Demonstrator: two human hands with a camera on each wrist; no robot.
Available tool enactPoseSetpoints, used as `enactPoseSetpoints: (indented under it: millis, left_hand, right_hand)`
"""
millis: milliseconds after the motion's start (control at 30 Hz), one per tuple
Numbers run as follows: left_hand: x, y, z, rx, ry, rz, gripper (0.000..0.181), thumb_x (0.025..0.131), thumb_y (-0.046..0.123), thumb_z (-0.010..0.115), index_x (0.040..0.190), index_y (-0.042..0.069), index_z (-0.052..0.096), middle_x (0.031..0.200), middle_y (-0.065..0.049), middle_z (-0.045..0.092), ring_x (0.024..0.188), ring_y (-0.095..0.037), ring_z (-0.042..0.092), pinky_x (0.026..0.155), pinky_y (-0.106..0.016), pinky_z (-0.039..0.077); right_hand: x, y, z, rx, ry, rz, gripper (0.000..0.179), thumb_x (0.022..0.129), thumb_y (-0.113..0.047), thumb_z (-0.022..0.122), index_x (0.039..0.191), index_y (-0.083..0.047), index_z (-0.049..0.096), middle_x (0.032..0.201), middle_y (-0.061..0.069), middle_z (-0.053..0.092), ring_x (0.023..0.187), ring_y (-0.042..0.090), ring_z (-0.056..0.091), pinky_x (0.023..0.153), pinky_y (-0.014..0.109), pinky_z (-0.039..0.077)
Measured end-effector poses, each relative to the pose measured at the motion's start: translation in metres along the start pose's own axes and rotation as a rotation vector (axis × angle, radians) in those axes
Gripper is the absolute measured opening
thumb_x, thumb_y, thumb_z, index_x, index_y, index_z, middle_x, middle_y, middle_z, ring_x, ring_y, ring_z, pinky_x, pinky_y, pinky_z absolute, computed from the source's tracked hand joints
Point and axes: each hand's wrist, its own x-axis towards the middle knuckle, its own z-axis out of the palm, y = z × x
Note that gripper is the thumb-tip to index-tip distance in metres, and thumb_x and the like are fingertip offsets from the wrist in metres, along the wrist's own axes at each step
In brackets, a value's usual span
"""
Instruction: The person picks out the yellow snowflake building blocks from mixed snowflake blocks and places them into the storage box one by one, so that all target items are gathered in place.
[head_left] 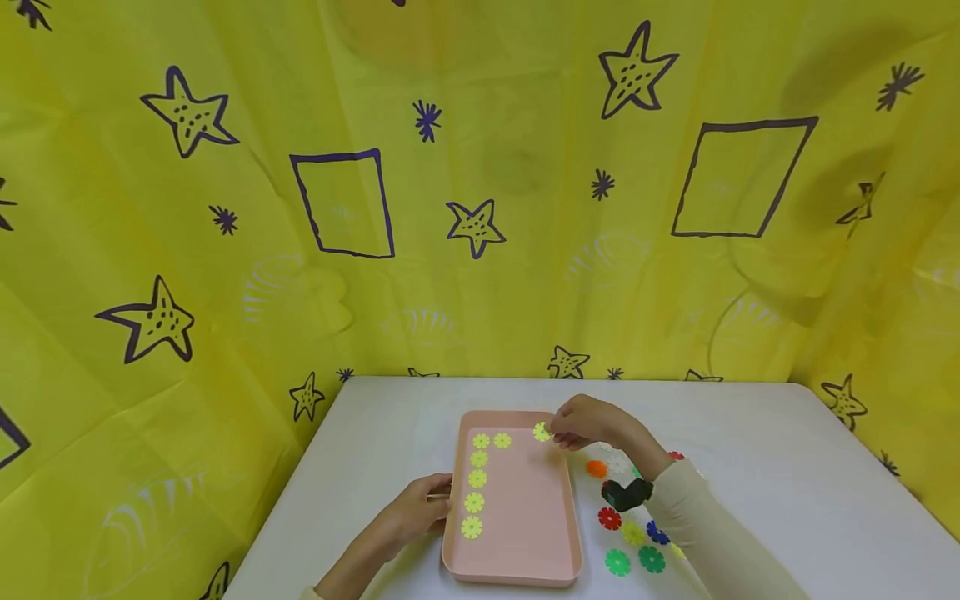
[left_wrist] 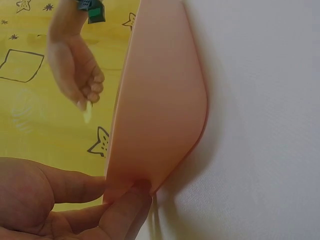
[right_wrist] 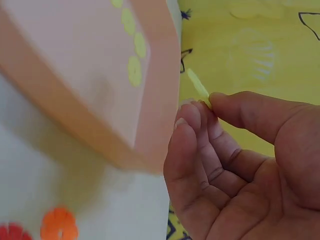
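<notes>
A pink tray [head_left: 517, 517] lies on the white table. Several yellow notched plastic discs [head_left: 477, 478] run down its left side in a column, and one more yellow disc [head_left: 502, 440] sits beside the top one. Above the tray's far right corner, my right hand [head_left: 588, 423] pinches another yellow disc [right_wrist: 198, 86] between thumb and fingertips, held on edge in the right wrist view. My left hand [head_left: 420, 508] grips the tray's left side, thumb by the rim and fingers against the outer wall [left_wrist: 155, 100].
Right of the tray lie loose discs: an orange one [head_left: 597, 469], a red one [head_left: 610, 518], a blue one [head_left: 657, 532], green ones [head_left: 618, 562] and others, partly hidden under my right forearm. A yellow patterned curtain [head_left: 480, 317] stands behind the table [head_left: 337, 467].
</notes>
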Motion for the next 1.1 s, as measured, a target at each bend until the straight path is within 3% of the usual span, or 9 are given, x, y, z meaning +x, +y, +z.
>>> enactPoseSetpoints:
  millis: [300,667,933,1100]
  left_hand:
    - [0.000,-0.001,0.001,-0.004,-0.008,0.012,0.055,0.102,0.000,0.053,0.151,-0.020,0.037,0.142,-0.032,0.057,0.124,-0.038,0.065,0.101,-0.050,0.060]
    - [0.001,-0.002,0.001,-0.006,-0.007,0.006,0.055,0.102,-0.001,0.052,0.151,-0.021,0.036,0.143,-0.034,0.055,0.125,-0.040,0.065,0.101,-0.051,0.060]
    - [0.001,-0.001,0.001,-0.001,0.004,-0.006,0.055,0.102,-0.001,0.053,0.151,-0.019,0.038,0.142,-0.032,0.057,0.123,-0.036,0.066,0.100,-0.050,0.060]
    - [0.001,-0.002,0.001,-0.005,0.004,-0.004,0.055,0.102,-0.001,0.054,0.151,-0.019,0.038,0.142,-0.032,0.057,0.124,-0.037,0.065,0.100,-0.050,0.060]
  right_hand:
    - [0.027,-0.022,0.032,-0.028,-0.053,0.055,0.023,0.099,-0.015,0.069,0.080,-0.002,0.071,0.071,0.002,0.065,0.062,0.010,0.060,0.063,0.021,0.059]
    - [0.052,-0.020,0.061,-0.103,-0.073,0.188,0.030,0.100,-0.017,0.071,0.073,-0.004,0.071,0.064,0.000,0.062,0.055,0.007,0.057,0.057,0.016,0.053]
    - [0.065,-0.019,0.072,-0.415,0.024,0.221,0.031,0.093,-0.025,0.079,0.065,-0.011,0.077,0.056,-0.005,0.063,0.050,0.005,0.059,0.053,0.015,0.049]
    - [0.063,-0.022,0.077,-0.373,0.057,0.214,0.027,0.088,-0.017,0.082,0.065,-0.006,0.072,0.056,-0.001,0.060,0.050,0.009,0.056,0.049,0.017,0.047]
